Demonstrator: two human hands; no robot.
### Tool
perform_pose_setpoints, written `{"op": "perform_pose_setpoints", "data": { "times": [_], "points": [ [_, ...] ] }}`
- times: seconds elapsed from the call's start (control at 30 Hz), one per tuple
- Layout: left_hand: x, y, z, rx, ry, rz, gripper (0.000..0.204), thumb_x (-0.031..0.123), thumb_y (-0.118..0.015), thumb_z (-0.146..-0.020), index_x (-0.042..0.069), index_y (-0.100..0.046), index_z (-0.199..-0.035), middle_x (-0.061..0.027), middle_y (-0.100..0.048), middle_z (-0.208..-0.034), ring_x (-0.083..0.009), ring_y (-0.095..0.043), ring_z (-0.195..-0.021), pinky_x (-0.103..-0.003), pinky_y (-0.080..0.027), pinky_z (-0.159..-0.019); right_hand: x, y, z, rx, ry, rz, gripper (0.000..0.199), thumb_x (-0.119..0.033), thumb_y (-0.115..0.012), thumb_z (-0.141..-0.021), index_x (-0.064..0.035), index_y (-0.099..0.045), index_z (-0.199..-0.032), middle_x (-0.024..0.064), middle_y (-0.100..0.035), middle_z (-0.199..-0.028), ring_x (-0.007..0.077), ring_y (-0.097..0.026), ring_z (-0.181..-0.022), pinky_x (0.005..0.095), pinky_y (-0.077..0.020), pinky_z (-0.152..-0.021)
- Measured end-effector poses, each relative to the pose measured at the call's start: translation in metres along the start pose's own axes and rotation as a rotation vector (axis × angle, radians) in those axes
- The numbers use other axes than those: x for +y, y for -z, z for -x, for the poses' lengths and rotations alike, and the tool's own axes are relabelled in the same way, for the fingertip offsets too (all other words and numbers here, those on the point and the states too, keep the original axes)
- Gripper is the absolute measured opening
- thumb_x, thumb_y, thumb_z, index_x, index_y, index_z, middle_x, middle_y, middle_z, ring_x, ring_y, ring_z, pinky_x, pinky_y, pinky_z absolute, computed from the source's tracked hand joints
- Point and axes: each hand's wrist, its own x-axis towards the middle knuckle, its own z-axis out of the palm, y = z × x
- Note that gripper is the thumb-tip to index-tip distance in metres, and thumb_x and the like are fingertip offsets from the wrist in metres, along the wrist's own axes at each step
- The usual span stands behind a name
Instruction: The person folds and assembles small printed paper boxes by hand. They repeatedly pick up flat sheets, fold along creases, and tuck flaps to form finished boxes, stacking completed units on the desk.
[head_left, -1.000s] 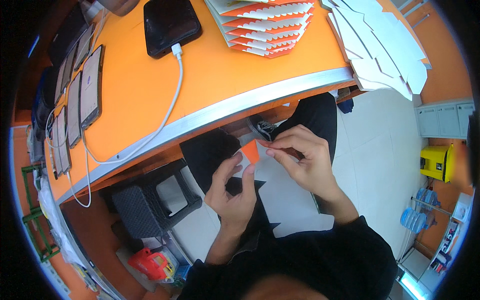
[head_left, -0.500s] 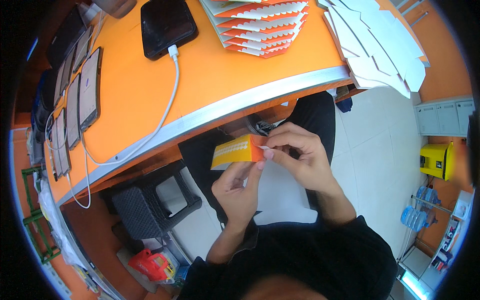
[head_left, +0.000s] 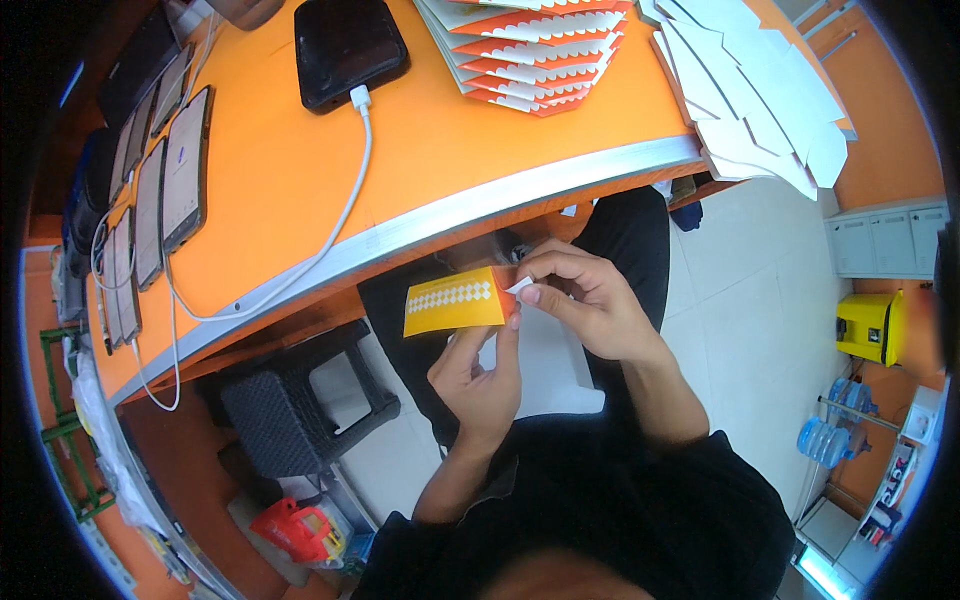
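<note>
A small yellow and orange folded paper carton with a white scalloped pattern is held above my lap. My left hand grips it from below, thumb against the orange end and fingers underneath. At that same end my right hand pinches a small white-backed flap between thumb and forefinger. The flap sticks out from the carton. Part of the carton's underside is hidden by my left fingers. Below my hands a white sheet of card lies across my lap.
On the orange table are a stack of orange-and-white cartons, flat white card blanks, a black power bank with a white cable, and several phones. A black stool stands at lower left.
The carton has shifted slightly left and turned so more of its yellow face shows. My right hand has moved a little left with the flap, which now stands out more. The view shifted slightly.
</note>
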Motion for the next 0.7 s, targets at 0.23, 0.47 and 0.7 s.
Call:
{"op": "perform_pose_setpoints", "data": {
  "times": [0.23,0.47,0.7],
  "points": [
    [-0.001,0.002,-0.003,0.052,-0.025,-0.001,0.023,-0.005,-0.075,-0.089,-0.005,-0.073,-0.112,-0.0188,-0.076,-0.103,-0.0223,-0.075,-0.095,-0.030,-0.057,-0.084,-0.006,-0.011,0.002,0.017,0.153,0.237,0.021,-0.009,-0.068,-0.096,0.0006,-0.067,-0.115,0.0099,-0.063,-0.109,0.0187,-0.064,-0.097,0.0321,-0.0534,-0.082],
    [0.000,0.002,-0.007,0.040,-0.078,-0.025,0.022,-0.005,-0.072,-0.090,-0.006,-0.073,-0.112,-0.0191,-0.076,-0.102,-0.0239,-0.076,-0.093,-0.030,-0.057,-0.082,0.014,-0.021,0.003,0.194,0.239,0.287,0.014,-0.008,-0.067,-0.097,0.0026,-0.070,-0.105,0.0136,-0.066,-0.103,0.0231,-0.066,-0.098,0.0342,-0.0533,-0.082],
    [-0.001,0.001,-0.010,0.019,-0.175,-0.208,0.022,-0.002,-0.075,-0.089,-0.006,-0.073,-0.110,-0.0204,-0.076,-0.103,-0.0271,-0.076,-0.094,-0.029,-0.056,-0.079,0.016,-0.015,0.000,0.108,0.231,0.236,0.015,-0.010,-0.065,-0.098,0.0018,-0.070,-0.107,0.0106,-0.063,-0.100,0.0201,-0.064,-0.089,0.0328,-0.0514,-0.077]
  ]
}}
